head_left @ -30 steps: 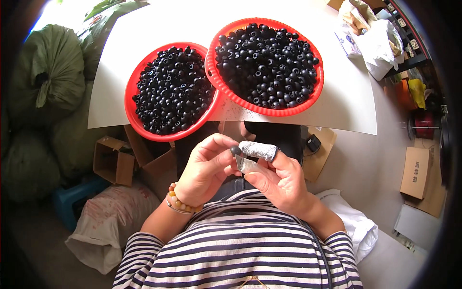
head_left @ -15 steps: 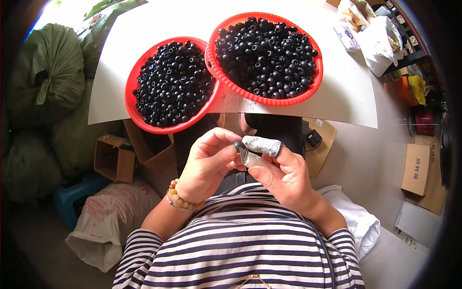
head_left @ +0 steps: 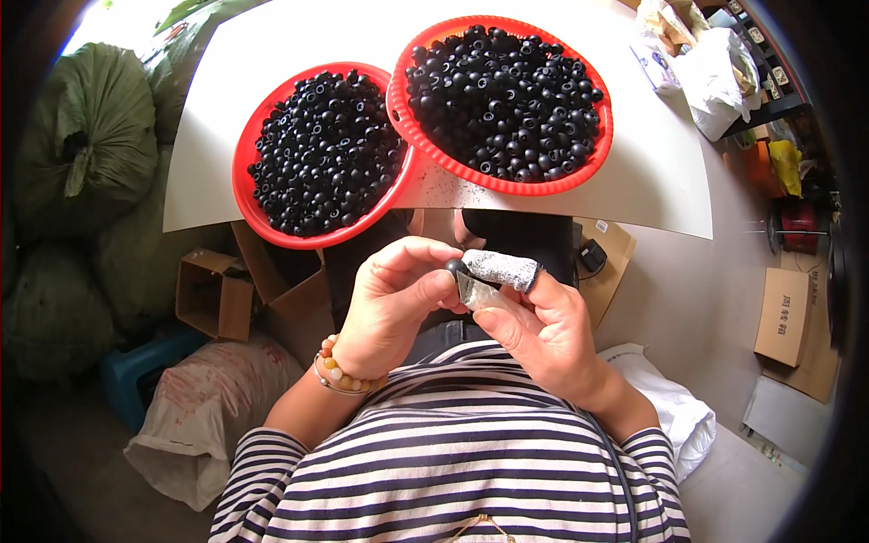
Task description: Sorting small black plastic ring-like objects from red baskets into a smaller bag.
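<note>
Between the thumb and fingers of my left hand [head_left: 398, 288] is a small round black bead [head_left: 456, 268]. My right hand [head_left: 548, 339] grips a small flat metal blade [head_left: 470, 290] wrapped in clear plastic, its edge against the bead. A grey knitted finger sleeve [head_left: 501, 269] covers my right index finger, which reaches up to the bead. Both hands are in front of my striped shirt, below the table's near edge. Beyond them sit two red basins full of similar black beads, many with a hole: one at left [head_left: 242, 185], one at right [head_left: 605, 136] overlapping its rim.
The basins rest on a white table [head_left: 652, 181], with dark crumbs near its front edge. Large green sacks [head_left: 95, 136] stand at left, beside an open cardboard box [head_left: 214, 294] and a pale woven sack [head_left: 213, 407]. White plastic bags [head_left: 715, 81] lie at the far right.
Both hands have shifted slightly right with the bead and blade between them. The right hand has tilted a little, and the grip stays the same.
</note>
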`<control>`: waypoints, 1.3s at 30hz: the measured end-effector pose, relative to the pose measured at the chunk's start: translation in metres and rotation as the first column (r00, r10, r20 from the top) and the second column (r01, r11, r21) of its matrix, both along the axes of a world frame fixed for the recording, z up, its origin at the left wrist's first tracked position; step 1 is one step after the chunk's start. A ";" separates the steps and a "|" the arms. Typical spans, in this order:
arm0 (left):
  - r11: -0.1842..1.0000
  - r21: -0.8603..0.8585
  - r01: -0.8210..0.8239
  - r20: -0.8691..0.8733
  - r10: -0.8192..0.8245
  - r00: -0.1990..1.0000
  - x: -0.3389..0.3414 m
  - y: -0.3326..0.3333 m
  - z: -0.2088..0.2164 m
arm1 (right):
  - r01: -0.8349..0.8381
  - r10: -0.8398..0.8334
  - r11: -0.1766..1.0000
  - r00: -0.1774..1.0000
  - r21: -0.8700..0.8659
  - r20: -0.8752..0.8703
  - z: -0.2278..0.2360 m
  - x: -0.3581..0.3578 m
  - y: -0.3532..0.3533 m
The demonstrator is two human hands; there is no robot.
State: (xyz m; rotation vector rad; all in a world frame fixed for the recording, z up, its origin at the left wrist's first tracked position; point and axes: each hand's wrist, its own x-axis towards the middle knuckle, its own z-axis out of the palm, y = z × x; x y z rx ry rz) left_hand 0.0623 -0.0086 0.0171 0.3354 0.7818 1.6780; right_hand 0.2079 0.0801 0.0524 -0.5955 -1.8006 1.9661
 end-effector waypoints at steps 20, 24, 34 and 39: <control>0.999 0.015 -0.047 0.031 0.047 0.998 -0.004 0.006 -0.006 | -0.014 0.015 0.986 1.000 -0.167 0.007 -0.006 -0.008 0.006; 0.996 0.070 -0.063 -0.024 0.065 0.998 -0.008 0.008 -0.011 | -0.011 0.013 0.980 1.000 -0.196 0.010 -0.009 -0.010 0.006; 0.990 0.090 -0.106 -0.193 0.122 0.973 -0.010 0.013 -0.021 | 0.060 -0.067 0.948 0.998 -0.312 -0.012 -0.019 -0.014 0.002; 0.981 0.121 -0.150 -0.205 0.172 0.964 -0.010 0.014 -0.025 | 0.050 -0.054 0.957 0.999 -0.286 -0.005 -0.021 -0.014 0.004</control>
